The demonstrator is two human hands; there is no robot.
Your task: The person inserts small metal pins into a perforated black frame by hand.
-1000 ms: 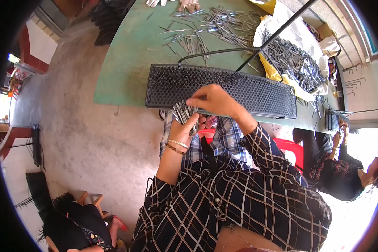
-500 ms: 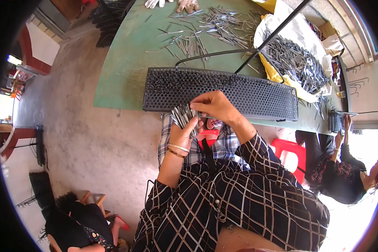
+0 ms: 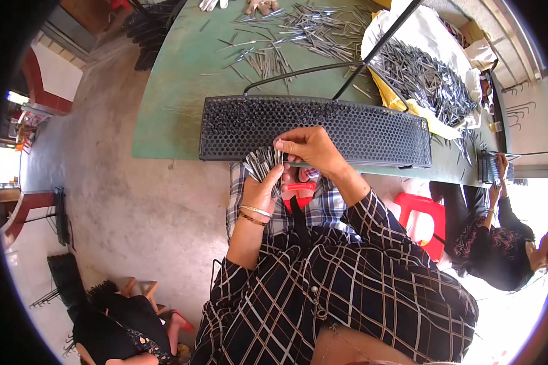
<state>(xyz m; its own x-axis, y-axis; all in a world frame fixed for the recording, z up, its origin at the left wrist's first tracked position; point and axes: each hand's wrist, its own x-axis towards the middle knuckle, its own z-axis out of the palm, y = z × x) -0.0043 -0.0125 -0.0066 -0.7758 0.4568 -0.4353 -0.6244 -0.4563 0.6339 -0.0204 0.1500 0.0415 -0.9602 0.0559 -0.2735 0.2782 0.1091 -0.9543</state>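
A fanned bundle of thin metal rods (image 3: 259, 163) is gripped in my left hand (image 3: 263, 190), its thumb pressed along the near side. My right hand (image 3: 313, 148) meets the bundle's right edge, thumb and forefinger pinched on a metal rod (image 3: 278, 150) there. Both hands are at the near edge of a long black perforated rack (image 3: 347, 131), which lies across the table edge. Black pegs fill many holes on the rack's left and upper part. Some fingers of my left hand are hidden behind the bundle.
On the green table (image 3: 170, 121) lie loose metal rods (image 3: 319, 30) and, at the far side, pale gloves (image 3: 262, 6). A white-and-yellow sack (image 3: 408, 73) full of rods stands right. A black bar frame (image 3: 383, 39) rises behind the rack. Other people sit right and lower left; a red stool (image 3: 429, 222) is nearby.
The view has shifted slightly, so the rack and table sit a little further left. My right fingers stay pinched at the bundle's edge; the hands have barely moved.
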